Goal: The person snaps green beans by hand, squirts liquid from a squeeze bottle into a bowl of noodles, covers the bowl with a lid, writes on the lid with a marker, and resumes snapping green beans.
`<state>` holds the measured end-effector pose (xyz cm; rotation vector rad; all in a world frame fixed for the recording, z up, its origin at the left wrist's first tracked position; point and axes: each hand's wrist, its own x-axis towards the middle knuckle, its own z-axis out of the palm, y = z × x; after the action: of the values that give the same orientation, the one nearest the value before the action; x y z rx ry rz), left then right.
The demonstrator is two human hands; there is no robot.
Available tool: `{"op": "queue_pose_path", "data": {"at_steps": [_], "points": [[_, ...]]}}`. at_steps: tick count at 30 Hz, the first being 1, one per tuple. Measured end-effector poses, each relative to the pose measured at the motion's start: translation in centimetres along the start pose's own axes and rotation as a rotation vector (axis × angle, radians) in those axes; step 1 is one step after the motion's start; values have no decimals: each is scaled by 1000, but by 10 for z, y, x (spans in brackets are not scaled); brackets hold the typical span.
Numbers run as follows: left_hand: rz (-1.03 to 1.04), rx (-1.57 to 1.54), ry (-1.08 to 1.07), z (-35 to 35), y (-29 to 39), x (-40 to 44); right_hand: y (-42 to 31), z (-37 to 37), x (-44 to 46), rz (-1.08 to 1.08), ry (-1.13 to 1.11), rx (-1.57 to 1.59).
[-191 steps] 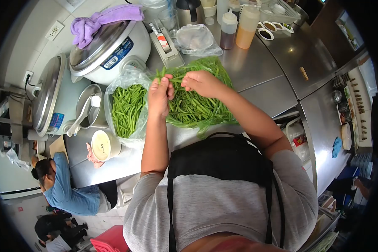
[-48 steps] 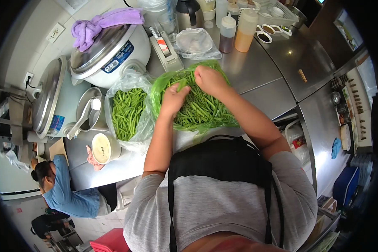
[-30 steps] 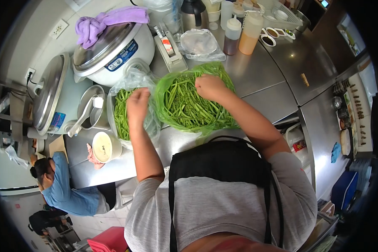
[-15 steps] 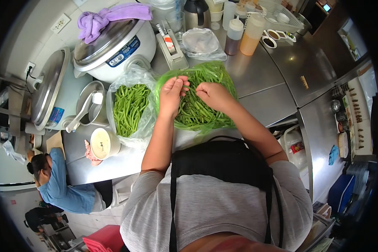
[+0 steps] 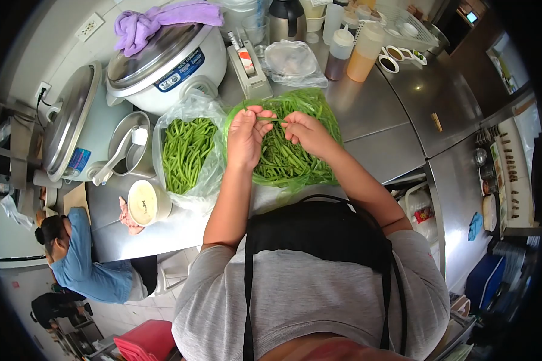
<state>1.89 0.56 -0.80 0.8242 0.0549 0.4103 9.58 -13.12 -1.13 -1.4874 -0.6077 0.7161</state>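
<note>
A green bean [image 5: 272, 119] stretches between my two hands, above a green plastic bag [image 5: 334, 129] full of long green beans [image 5: 286, 157]. My left hand [image 5: 248, 133] is closed around the bean's left end, palm partly turned up. The right end is pinched in the fingers of my right hand [image 5: 308, 133]. Just left of the green bag stands a clear plastic bag [image 5: 206, 177] holding shorter bean pieces [image 5: 186, 153]; neither hand touches those pieces.
Left of the bags are a metal pot [image 5: 140, 157], a white tub [image 5: 148, 203] and a rice cooker [image 5: 174, 75]. Behind are a tape dispenser [image 5: 251, 75] and sauce bottles [image 5: 365, 53]. A person in blue [image 5: 90, 265] leans at the counter's left end.
My left hand moved from above the clear bag back over the green bag, near my right hand. A bean now shows between both hands. The camera view has shifted slightly.
</note>
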Motion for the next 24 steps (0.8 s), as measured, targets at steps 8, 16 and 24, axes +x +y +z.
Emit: {"op": "queue_pose_path", "data": {"at_steps": [8,16,24], "points": [[5,151,5,3,-3,-2,2,2,-2,-208,53,-365],[-288,-13,-180,0,-5,-9,10,1,-2,-134,200,-363],[-157,836,-90,-2,-6,7,-28,-5,-2,-532,310,-920]]}}
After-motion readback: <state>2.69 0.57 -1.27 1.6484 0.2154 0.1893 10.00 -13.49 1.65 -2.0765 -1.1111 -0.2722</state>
